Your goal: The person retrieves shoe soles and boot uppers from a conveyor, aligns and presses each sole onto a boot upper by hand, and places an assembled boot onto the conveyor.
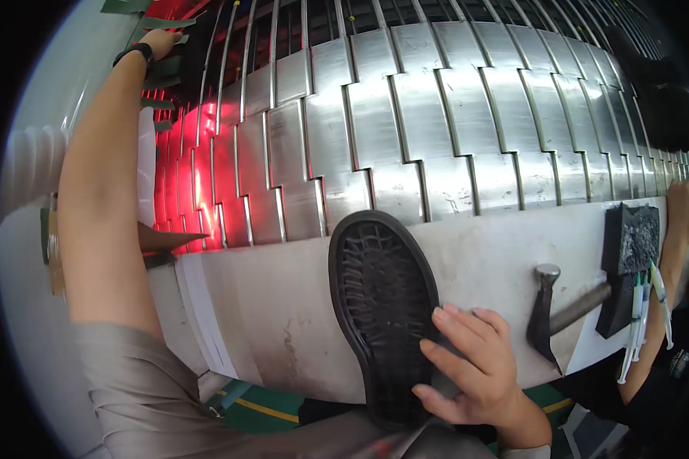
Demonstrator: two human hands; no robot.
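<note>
A black shoe sole [383, 294], tread pattern showing, lies across the near edge of the pale work surface, its lower end over my lap. My right hand [475, 367] is at the sole's right edge, fingers apart and fingertips touching the rim. Far off at the upper left, my left hand [161, 43] reaches among dark green strips [163, 73] beside the red-lit end of the conveyor. Its fingers look stretched out, small and partly unclear. A dark band [134, 52] circles that wrist.
Metal conveyor slats [406, 115] span the far side. A hammer [545, 306] lies right of my right hand, near a dark block [631, 237] and several slim syringe-like tubes [639, 314]. Another person's hand [683, 206] is at the right edge. A dark shoe-like object [670, 115] sits on the slats.
</note>
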